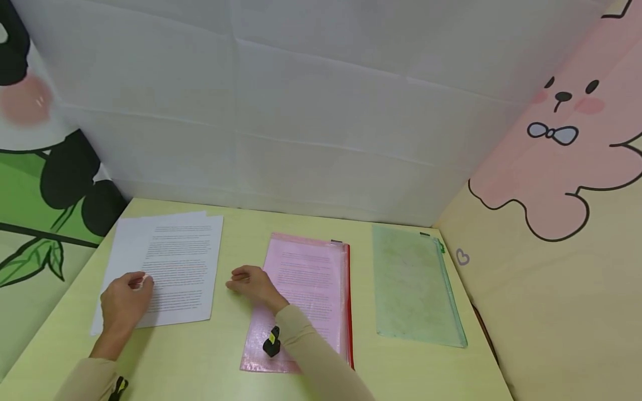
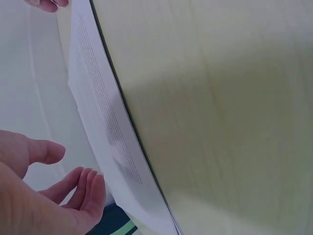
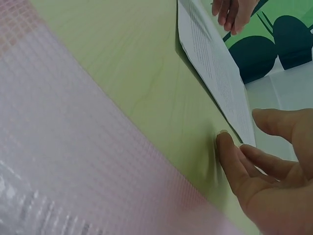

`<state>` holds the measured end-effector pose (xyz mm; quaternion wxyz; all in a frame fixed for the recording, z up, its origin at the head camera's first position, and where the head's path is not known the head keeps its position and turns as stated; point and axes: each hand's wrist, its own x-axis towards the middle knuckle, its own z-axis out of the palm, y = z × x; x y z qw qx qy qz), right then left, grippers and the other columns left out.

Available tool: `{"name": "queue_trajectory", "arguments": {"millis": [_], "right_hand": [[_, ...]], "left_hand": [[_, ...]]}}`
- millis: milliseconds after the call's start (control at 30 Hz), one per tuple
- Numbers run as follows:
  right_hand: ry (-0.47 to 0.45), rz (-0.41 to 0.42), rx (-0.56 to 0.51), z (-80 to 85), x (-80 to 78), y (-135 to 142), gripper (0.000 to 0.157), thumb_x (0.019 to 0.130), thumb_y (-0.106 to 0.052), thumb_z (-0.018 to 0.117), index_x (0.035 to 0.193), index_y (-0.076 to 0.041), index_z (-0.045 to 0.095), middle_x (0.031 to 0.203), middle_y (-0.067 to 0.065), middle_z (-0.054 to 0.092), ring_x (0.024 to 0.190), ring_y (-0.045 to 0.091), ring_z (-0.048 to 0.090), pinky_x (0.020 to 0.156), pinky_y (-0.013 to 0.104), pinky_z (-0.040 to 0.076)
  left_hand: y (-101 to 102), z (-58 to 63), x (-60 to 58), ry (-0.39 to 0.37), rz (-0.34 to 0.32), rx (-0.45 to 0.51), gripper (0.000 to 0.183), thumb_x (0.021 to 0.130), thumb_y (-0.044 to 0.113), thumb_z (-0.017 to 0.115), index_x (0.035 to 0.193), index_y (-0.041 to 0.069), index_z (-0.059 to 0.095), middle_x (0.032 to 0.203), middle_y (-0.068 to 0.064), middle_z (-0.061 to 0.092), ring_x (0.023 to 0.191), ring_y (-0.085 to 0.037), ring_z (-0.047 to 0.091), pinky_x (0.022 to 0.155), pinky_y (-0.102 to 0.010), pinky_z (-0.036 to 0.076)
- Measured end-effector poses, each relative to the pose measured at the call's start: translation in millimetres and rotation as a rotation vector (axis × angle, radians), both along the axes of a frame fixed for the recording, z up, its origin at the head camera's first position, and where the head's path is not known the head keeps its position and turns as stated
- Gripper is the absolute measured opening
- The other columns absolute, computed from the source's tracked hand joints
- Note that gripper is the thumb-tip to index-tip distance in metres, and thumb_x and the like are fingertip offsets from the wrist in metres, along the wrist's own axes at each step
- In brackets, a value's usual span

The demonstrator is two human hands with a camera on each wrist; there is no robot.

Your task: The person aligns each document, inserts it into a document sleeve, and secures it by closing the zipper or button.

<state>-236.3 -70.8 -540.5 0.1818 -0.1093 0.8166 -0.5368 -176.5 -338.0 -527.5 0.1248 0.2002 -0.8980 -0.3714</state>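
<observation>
My left hand [image 1: 125,301] hovers over the left side of a small stack of printed paper sheets [image 1: 183,262]. In the left wrist view a gap shows between the thumb and the loosely bent fingers [image 2: 90,193], and nothing lies in it. The right hand [image 1: 253,287] is between the papers and a pink zip folder [image 1: 301,278], its forearm crossing the folder. Seen from the right wrist, its thumb and fingers [image 3: 230,156] are apart and hold nothing. Inside the pink folder a printed page shows through; a red strip runs down its right edge.
A green translucent zip folder [image 1: 416,284] lies on the right part of the pale yellow table [image 1: 401,367]. Behind the table rises a white sheet wall [image 1: 321,139]. Side walls with cartoon pictures [image 1: 557,167] bound it left and right.
</observation>
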Motion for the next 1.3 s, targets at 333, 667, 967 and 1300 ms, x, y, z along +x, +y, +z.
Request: {"name": "queue_trajectory", "arguments": {"millis": [333, 667, 967, 1300], "right_hand": [[-0.039, 0.009, -0.009, 3.7, 4.1, -20.7, 0.036, 0.092, -0.015, 0.077, 0.125, -0.001, 0.068, 0.116, 0.007, 0.074, 0.098, 0.009, 0.07, 0.084, 0.017, 0.053], [-0.084, -0.031, -0.042, 8.2, 11.7, -32.4, 0.043, 0.093, -0.016, 0.077, 0.131, 0.0, 0.065, 0.124, 0.008, 0.071, 0.109, 0.013, 0.068, 0.089, 0.02, 0.054], [-0.115, -0.087, -0.101, 13.1, 17.0, -40.8, 0.043, 0.091, -0.011, 0.077, 0.13, 0.004, 0.065, 0.125, 0.012, 0.07, 0.112, 0.018, 0.069, 0.091, 0.021, 0.054], [-0.122, -0.115, -0.118, 11.1, 16.8, -41.6, 0.04, 0.091, -0.008, 0.076, 0.127, 0.005, 0.066, 0.122, 0.013, 0.071, 0.111, 0.019, 0.069, 0.092, 0.023, 0.055]], "left_hand": [[-31.0, -0.8, 3.2, -0.124, 0.035, -0.004, 0.05, 0.099, 0.017, 0.051, 0.13, -0.021, 0.05, 0.125, -0.042, 0.052, 0.116, -0.058, 0.048, 0.094, -0.065, 0.038], [-48.4, -5.0, 9.4, -0.217, 0.019, 0.001, 0.058, 0.1, 0.019, 0.049, 0.137, -0.024, 0.041, 0.135, -0.044, 0.046, 0.123, -0.061, 0.043, 0.1, -0.066, 0.037], [-55.6, -3.6, 13.7, -0.242, 0.011, 0.013, 0.055, 0.099, 0.019, 0.05, 0.134, -0.023, 0.045, 0.132, -0.042, 0.05, 0.121, -0.06, 0.045, 0.098, -0.065, 0.037], [-60.6, -4.9, 12.5, -0.217, 0.027, 0.044, 0.046, 0.099, 0.016, 0.054, 0.129, -0.02, 0.054, 0.114, -0.037, 0.061, 0.103, -0.047, 0.056, 0.073, -0.04, 0.041]]}}
